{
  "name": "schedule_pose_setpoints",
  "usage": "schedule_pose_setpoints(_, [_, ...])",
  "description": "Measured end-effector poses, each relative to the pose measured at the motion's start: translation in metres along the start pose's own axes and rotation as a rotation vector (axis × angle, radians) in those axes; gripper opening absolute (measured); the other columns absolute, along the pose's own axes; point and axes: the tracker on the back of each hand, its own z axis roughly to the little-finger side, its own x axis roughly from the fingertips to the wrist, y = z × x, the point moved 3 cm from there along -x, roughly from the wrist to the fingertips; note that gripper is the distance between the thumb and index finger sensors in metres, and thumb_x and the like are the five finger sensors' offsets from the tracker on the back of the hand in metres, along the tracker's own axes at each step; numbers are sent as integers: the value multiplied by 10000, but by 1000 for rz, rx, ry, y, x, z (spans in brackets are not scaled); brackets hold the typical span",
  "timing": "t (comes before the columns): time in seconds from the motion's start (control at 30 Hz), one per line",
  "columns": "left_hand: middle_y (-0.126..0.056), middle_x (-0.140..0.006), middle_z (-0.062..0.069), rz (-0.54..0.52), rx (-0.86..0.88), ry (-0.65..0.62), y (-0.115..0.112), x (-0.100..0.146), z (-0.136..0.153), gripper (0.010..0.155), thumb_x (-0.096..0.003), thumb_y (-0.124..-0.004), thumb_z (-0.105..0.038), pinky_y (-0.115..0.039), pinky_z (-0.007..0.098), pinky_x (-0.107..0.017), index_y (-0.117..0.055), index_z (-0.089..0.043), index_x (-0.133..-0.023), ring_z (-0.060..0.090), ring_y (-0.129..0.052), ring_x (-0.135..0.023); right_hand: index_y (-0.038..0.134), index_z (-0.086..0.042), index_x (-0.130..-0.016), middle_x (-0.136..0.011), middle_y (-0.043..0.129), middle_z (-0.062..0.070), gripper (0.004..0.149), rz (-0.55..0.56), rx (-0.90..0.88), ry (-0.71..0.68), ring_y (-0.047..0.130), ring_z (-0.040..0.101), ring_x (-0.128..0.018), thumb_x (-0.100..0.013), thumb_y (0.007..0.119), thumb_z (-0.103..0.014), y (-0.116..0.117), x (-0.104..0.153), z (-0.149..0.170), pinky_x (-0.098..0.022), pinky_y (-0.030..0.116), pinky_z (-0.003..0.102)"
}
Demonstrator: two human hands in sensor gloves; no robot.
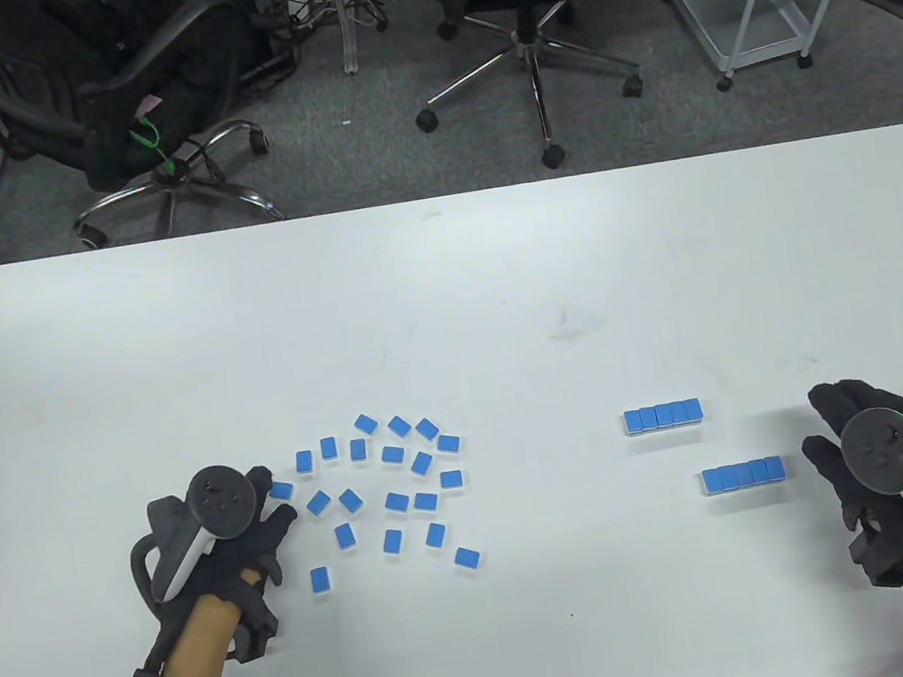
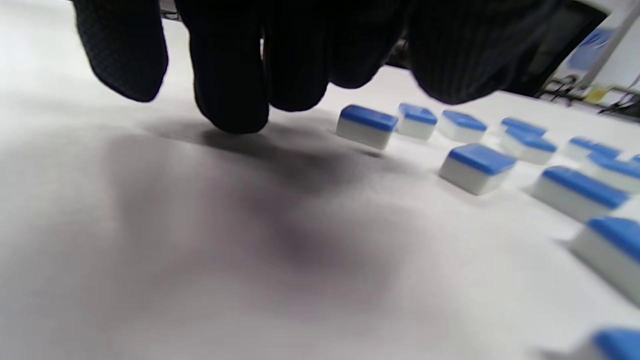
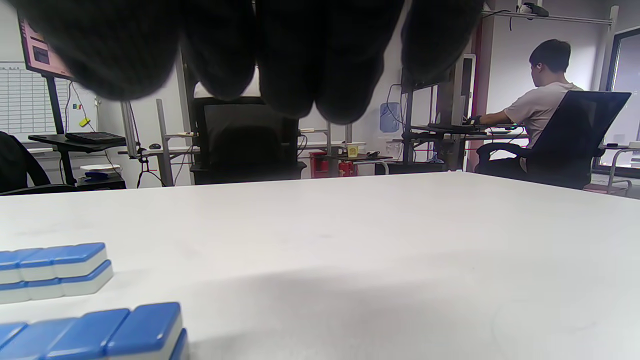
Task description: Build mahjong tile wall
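Blue-backed mahjong tiles point(image 1: 396, 501) lie loose and face down on the white table point(image 1: 444, 288), scattered in a patch toward the near-left part, each apart from the others. Toward the near-right part stand two short walls, well apart from the loose patch. The farther wall point(image 1: 662, 415) and the nearer wall point(image 1: 743, 475) are each a straight row of five tiles side by side; in the right wrist view each one is two tiles high.

The left hand point(image 1: 217, 534) is at the left edge of the loose patch. Its fingers point(image 2: 230, 75) hang down with the tips close to the table, and nothing is between them. One loose tile point(image 1: 280, 491) lies just beside the fingertips.

The right hand point(image 1: 879, 442) is near the right end of the nearer wall, not touching it. It holds nothing, and its fingers point(image 3: 300, 55) are loosely spread.
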Motion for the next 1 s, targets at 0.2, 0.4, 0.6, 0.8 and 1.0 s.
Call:
schedule_pose_setpoints(0.2, [-801,-954,-17,-13,-103,48,-3,-14,-14,621,-455,-794,-571,-741,577,-659,-699,-328,-1018,278,-853,-799,672,-345,-912,-1039,735,-12,603,-4,-1,-5,770,275,-960,-341,764,-517,-1,-1,0,-779,553,583])
schedule_pose_setpoints(0.4, [-863,-905,18,-77,-131,7,-2,-10,-12,563,-454,-858,-489,-819,547,-623,-773,-274,-967,255,-915,-744,680,-343,-908,-1032,745,-9,598,-26,9,-12,780,274,-953,-341,763,-517,2,-3,-2,-777,558,582])
schedule_pose_setpoints(0.6, [-873,-898,40,-58,-163,-58,-2,1,-1,576,-423,-902,-460,-835,568,-608,-796,-244,-946,256,-938,-729,683,-342,-906,-1031,748,-11,596,-36,2,-14,781,274,-952,-341,763,-516,2,-1,-2,-775,561,581])
schedule_pose_setpoints(0.8, [-865,-898,42,-69,-174,-234,-9,29,6,606,-396,-914,-455,-815,594,-615,-791,-226,-943,269,-946,-705,684,-343,-906,-1031,748,-9,595,-35,-16,0,782,274,-951,-342,764,-515,0,-2,0,-776,560,582])
schedule_pose_setpoints(1.0, [-863,-917,40,-46,-174,-444,-18,55,-3,594,-393,-954,-408,-765,581,-661,-805,-234,-941,275,-950,-702,684,-341,-906,-1030,748,-9,595,-51,-18,5,782,276,-950,-342,763,-515,2,-5,-1,-775,561,583])
